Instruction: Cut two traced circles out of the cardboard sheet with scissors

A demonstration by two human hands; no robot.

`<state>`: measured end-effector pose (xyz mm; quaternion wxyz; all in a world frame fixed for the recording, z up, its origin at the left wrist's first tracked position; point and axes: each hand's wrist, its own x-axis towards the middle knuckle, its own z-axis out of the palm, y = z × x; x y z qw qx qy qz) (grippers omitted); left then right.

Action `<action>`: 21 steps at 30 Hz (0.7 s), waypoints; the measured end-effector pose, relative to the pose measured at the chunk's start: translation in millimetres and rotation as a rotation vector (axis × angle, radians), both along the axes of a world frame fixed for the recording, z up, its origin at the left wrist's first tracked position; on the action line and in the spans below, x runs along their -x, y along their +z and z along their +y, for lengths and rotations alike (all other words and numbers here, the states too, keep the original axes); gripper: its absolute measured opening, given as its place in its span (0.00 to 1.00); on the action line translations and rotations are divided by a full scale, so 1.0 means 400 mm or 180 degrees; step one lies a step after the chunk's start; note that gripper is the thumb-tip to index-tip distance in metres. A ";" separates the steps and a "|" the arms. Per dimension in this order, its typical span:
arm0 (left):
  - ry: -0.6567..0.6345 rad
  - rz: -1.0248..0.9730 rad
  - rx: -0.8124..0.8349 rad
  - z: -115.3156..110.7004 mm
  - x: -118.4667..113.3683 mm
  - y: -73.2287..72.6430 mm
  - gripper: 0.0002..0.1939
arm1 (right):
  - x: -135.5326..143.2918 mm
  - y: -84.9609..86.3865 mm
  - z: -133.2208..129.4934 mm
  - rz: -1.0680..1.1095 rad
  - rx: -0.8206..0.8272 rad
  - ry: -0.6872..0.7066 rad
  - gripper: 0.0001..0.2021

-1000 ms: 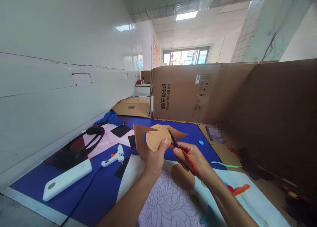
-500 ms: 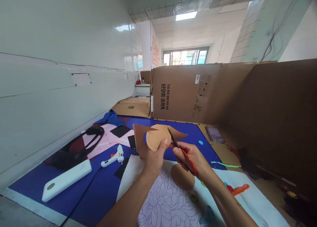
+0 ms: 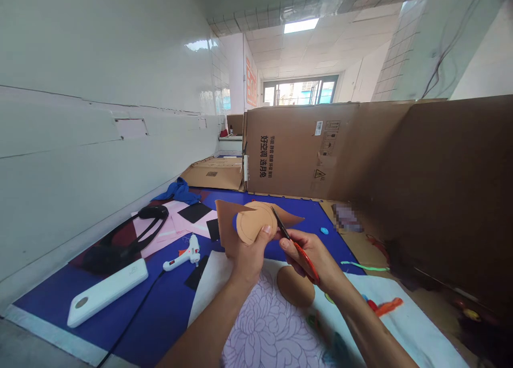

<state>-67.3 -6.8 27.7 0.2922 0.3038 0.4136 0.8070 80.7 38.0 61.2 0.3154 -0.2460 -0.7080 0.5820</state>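
Note:
My left hand (image 3: 252, 255) pinches a piece of tan cardstock (image 3: 253, 222), its thumb on the front face. A curved line is drawn on the rounded part, and cut flaps stick out to the left and right. My right hand (image 3: 306, 253) grips red-handled scissors (image 3: 303, 255), the dark blades pointing up and left at the right edge of the rounded part. Below the hands a brown oval piece (image 3: 296, 286) lies on a sheet with a flower line drawing (image 3: 268, 328). Fingers behind the cardstock are hidden.
A white glue gun (image 3: 184, 254) with a black cord and a long white device (image 3: 108, 293) lie on the blue mat (image 3: 136, 325) at left. Black headgear (image 3: 148, 229), pink sheets and black squares lie beyond. Cardboard walls (image 3: 296, 148) stand behind and right; orange fuzzy material (image 3: 389, 307) lies right.
Almost nothing differs. Both hands, the cardstock and the scissors hold nearly the same position.

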 end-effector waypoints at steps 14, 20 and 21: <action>0.0041 0.0092 -0.0075 -0.002 -0.016 0.001 0.27 | 0.019 -0.030 0.000 0.0219 0.0094 0.0025 0.28; 0.0148 -0.0093 -0.0072 -0.002 -0.023 -0.014 0.30 | 0.046 -0.058 -0.014 0.0486 0.0397 0.0131 0.27; 0.0170 -0.0114 -0.0030 -0.002 -0.022 -0.014 0.31 | 0.048 -0.058 -0.017 0.0501 0.0419 0.0153 0.27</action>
